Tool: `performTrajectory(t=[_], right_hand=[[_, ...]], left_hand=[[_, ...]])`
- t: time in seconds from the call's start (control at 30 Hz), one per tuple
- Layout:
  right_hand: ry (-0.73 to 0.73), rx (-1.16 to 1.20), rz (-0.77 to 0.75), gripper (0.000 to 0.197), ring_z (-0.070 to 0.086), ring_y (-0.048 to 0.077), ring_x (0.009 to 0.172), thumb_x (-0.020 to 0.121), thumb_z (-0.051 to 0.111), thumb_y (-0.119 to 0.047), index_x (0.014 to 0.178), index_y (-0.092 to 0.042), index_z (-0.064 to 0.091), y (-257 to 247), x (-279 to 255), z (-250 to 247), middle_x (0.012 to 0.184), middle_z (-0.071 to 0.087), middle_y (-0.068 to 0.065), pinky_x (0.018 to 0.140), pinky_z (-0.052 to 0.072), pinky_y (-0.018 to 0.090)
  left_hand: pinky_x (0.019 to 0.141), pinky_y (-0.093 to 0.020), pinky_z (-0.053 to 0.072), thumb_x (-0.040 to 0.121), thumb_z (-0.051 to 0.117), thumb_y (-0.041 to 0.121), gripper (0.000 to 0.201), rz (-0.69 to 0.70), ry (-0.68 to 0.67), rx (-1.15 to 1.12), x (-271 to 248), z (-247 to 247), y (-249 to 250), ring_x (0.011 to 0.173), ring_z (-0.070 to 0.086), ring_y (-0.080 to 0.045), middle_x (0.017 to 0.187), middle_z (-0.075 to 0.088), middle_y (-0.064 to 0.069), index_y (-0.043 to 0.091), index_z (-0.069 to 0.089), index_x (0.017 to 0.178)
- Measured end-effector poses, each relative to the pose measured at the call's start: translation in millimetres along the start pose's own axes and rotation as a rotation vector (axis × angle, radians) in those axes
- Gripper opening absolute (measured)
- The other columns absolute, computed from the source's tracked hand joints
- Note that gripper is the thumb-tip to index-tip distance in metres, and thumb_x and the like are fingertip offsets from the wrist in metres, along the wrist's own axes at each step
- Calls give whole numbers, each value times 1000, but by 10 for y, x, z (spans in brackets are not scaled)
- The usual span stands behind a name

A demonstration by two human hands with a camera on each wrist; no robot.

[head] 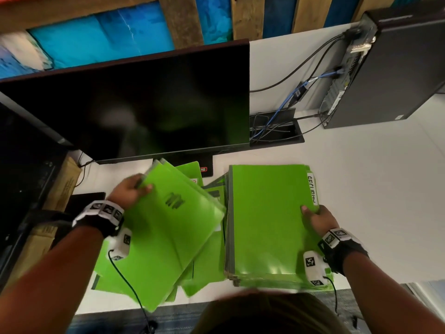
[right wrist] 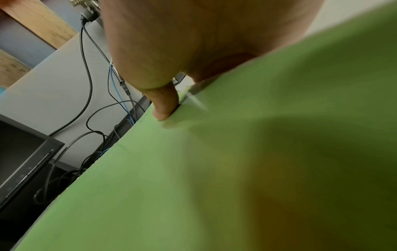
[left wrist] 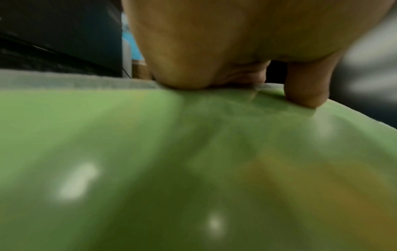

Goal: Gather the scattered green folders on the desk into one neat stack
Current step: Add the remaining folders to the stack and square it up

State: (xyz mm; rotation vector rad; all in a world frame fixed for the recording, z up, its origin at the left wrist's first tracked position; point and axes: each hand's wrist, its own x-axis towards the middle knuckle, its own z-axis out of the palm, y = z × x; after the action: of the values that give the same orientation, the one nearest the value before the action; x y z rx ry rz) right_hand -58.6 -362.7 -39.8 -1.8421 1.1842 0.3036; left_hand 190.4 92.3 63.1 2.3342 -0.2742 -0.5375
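my left hand (head: 128,192) gripped a tilted bundle of folders (head: 168,227) by its far corner for transfer; my right hand (head: 319,219) clasped the squared stack (head: 267,220) by its edge, steadying it on the counter (head: 373,201).

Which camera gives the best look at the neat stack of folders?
The head view: it shows the whole stack squared up on the desk, with the right hand on its edge. The right wrist view shows only a blurred green cover; the left wrist view shows another folder.

Two hands, two groups of green folders (head: 269,213) too layered to count, two monitors (head: 144,104), one computer tower (head: 395,68).
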Motion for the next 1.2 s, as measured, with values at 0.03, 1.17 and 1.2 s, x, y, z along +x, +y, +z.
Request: performTrajectory(t=[0.03, 1.17, 1.2], right_hand=[[6, -2, 1, 53, 62, 36, 98, 85, 55, -50, 120, -11, 57, 6, -3, 4, 113, 66, 17, 86, 50, 43], [-83, 70, -4, 60, 57, 34, 112, 87, 58, -49, 129, -8, 46, 3, -80, -73, 128, 59, 16, 86, 42, 34], [-78, 72, -4, 60, 58, 34, 112, 87, 58, -49, 129, -9, 46, 4, -78, -72, 127, 59, 16, 88, 43, 35]], left_hand=[[59, -16, 50, 85, 66, 15, 7, -5, 57, -89, -11, -111, 67, 65, 61, -12, 68, 70, 16, 15, 61, 88], [107, -29, 34, 94, 54, 24, 59, -134, -74, -127, -77, 2064, 1089, 135, 39, -22, 151, 36, -5, 23, 29, 147], [99, -23, 39, 93, 55, 20, 55, -119, -14, -132, -78, 2011, 1008, 126, 45, -19, 146, 41, -5, 20, 34, 143]])
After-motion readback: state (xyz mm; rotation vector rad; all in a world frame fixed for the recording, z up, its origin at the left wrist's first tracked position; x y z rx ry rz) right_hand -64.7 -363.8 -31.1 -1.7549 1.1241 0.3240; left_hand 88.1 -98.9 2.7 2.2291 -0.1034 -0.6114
